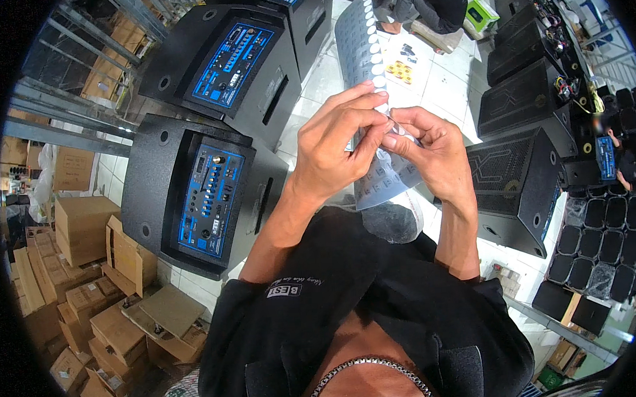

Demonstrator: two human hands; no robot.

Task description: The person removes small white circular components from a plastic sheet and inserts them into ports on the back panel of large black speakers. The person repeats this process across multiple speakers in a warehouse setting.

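Both hands are raised in front of my chest, working close together on a thin, glossy sheet of labels. Small printed marks cover the sheet, and a row of white round spots runs along one edge. My left hand has its thumb and forefinger pinched at the sheet's middle. Opposite it, my right hand pinches the same part, its fingertips almost meeting the left ones. The sheet's lower part bends below the fingers. Whether a single label is between the fingertips is too small to tell.
Black speaker cabinets with blue control panels stand at left. More speakers line the right side. Cardboard boxes pile up at lower left. A seated person is beyond the sheet, near yellow pieces; another person is far right.
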